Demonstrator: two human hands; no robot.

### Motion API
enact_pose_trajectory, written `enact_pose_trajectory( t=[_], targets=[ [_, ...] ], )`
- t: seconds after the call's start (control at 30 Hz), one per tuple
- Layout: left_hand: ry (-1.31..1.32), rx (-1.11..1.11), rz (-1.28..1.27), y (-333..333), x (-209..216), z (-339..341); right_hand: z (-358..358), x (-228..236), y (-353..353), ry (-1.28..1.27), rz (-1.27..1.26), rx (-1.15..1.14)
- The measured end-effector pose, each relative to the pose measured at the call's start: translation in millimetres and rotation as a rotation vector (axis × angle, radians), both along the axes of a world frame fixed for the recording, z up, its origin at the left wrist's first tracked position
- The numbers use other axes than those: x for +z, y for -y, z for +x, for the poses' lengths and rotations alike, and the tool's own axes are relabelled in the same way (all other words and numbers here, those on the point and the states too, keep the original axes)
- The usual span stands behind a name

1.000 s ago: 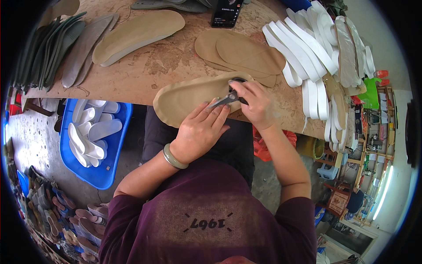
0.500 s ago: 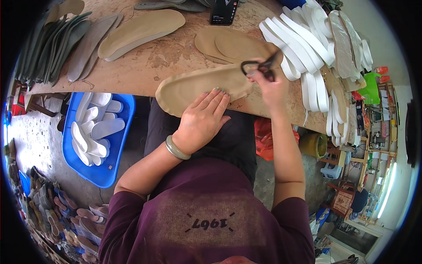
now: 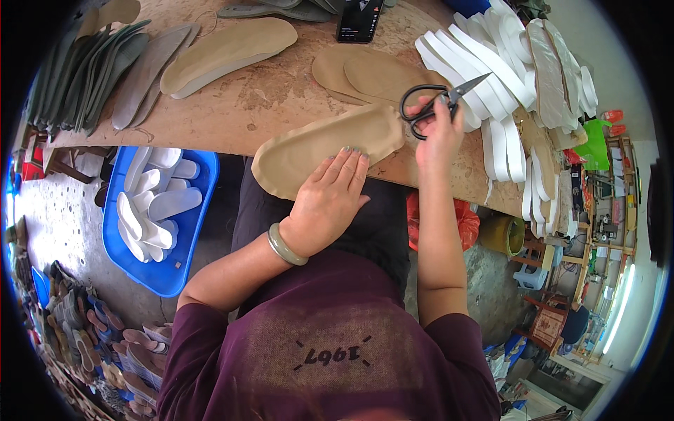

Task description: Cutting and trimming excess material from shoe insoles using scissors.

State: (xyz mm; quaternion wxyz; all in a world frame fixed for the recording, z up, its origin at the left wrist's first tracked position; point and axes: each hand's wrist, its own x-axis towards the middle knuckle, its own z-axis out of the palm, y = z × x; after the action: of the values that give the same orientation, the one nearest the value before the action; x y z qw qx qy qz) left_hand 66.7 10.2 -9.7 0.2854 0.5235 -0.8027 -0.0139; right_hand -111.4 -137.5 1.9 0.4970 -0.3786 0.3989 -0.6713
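Left hand (image 3: 328, 203) lies flat, fingers spread, pinning the near edge of the tan insole (image 3: 326, 146), which overhangs the front edge of the worktop (image 3: 267, 98). Right hand (image 3: 437, 132) has its fingers closed through the loops of the black scissors (image 3: 434, 102), lifted just past the insole's right end, blades nearly shut and pointing at the stack of white strips (image 3: 491, 63).

Risks as I read them:
- Insole is held by palm pressure only, partly off the edge. Ease off and it likely tips toward the lap or the blue tray (image 3: 156, 214) below.
- Scissor tip sits close to the white strips (they look loosely fanned); a careless swing could snag or scatter them.
- Left fingertips rest near the insole's trimmed edge. If the blades come back in along that edge, they're in the cut path.
- Phone (image 3: 358, 17) sits far back, well apart, low concern.
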Motion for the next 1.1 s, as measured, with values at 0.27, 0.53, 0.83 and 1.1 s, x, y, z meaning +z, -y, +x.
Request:
enact_pose_trajectory(
  t=[0.27, 0.53, 0.83, 1.1],
  targets=[
    [0.012, 0.018, 0.032, 13.3, 22.5, -13.8, 9.6, 40.8, -25.6, -0.323, -0.13, 0.171],
    [0.026, -0.016, 0.043, 16.2, 0.6, -17.4, -0.5, 3.5, 6.1, -0.927, -0.435, -0.027],
    [0.021, -0.016, 0.052, 18.0, 2.2, -15.9, -14.5, 14.1, 2.3, -0.575, -0.252, -0.008],
    [0.017, -0.023, 0.054, 17.0, 3.9, -16.6, -15.5, -7.7, -0.8, -0.628, -0.21, 0.066]
  ],
)
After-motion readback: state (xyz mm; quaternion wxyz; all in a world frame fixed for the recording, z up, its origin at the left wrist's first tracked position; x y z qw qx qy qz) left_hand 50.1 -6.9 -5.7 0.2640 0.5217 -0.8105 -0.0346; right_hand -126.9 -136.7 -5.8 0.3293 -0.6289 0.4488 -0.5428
